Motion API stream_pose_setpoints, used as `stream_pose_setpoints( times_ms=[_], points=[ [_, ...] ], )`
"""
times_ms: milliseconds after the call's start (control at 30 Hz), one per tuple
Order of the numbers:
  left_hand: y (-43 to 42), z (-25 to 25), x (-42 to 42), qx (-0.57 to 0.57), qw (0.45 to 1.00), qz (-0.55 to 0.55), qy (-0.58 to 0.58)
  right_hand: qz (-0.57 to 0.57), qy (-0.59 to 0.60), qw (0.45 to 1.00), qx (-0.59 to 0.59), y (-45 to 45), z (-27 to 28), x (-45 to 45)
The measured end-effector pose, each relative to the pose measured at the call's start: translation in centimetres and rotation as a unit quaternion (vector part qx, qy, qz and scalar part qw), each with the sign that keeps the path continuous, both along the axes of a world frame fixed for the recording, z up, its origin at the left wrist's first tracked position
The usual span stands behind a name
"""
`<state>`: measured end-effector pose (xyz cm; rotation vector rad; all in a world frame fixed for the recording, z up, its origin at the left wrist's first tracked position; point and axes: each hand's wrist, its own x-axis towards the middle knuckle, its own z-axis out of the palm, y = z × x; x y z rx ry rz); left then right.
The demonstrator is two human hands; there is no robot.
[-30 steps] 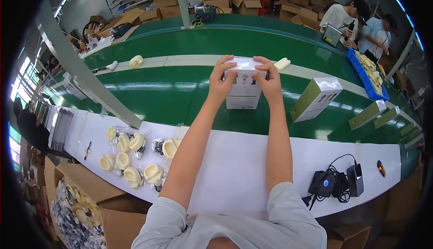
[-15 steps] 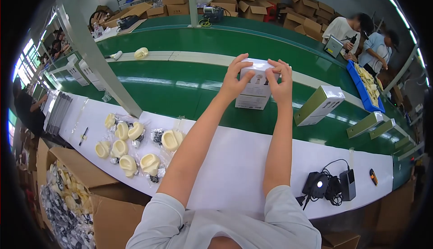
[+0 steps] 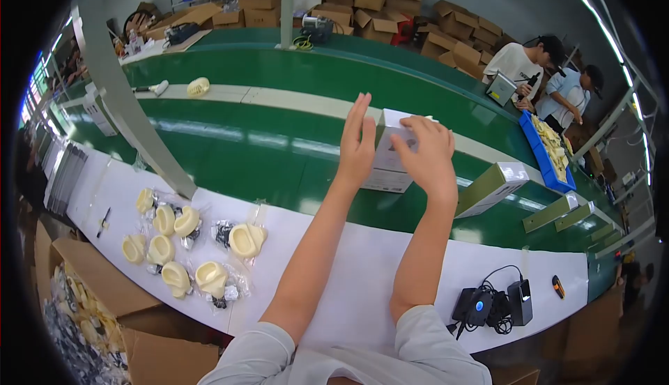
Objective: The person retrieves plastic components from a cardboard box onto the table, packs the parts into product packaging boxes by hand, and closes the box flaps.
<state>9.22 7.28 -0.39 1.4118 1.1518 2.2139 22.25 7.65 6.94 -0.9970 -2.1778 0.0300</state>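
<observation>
Toward one o'clock, a white box (image 3: 385,181) stands on green surface (image 3: 240,144).
Beside it, the left hand (image 3: 357,151) stretches flat; the right hand (image 3: 428,158) curves, fingers apart.

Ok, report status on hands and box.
Left hand open at white box's left. Right hand curved at its right, contact unclear. Box upright on green surface. Second box stands apart, further right.

Nothing can be read: print on the white box (image 3: 387,180) and the green-sided box (image 3: 479,190) right of it is illegible.
</observation>
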Motion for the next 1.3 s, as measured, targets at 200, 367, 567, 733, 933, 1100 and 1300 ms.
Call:
stream_pose_setpoints(
  times_ms=[200, 367, 567, 733, 933, 1100, 1300],
  points=[
    [-2.7, 3.7, -1.1, -0.001, 0.994, -0.018, -0.106, 0.018, -0.032, 0.999, -0.002, -0.6, 0.3, -0.5],
    [-4.4, 5.6, -1.4, -0.048, 0.996, -0.043, -0.064, 0.122, 0.015, 0.992, -0.009, -1.5, 1.0, -1.9],
    [-7.4, 7.1, -0.6, -0.03, 0.998, -0.025, 0.044, 0.26, 0.178, 0.943, -0.108, -3.9, 2.9, -2.8],
    [-8.8, 9.6, -1.1, -0.04, 0.969, 0.061, 0.235, 0.318, 0.287, 0.895, -0.127, -3.9, 3.2, -2.8],
    [-21.8, 20.1, -13.3, -0.372, 0.597, 0.183, 0.687, 0.289, 0.209, 0.933, -0.047, -4.1, 2.6, -2.8],
    [-47.3, 21.5, -23.6, -0.482, 0.629, 0.429, 0.434, 0.382, 0.251, 0.88, -0.127, -5.5, 2.9, -2.5],
    [-77.4, 0.2, -27.2, -0.623, 0.528, 0.545, 0.189, 0.54, 0.276, 0.777, -0.166, -8.4, 2.6, -3.9]
  ],
)
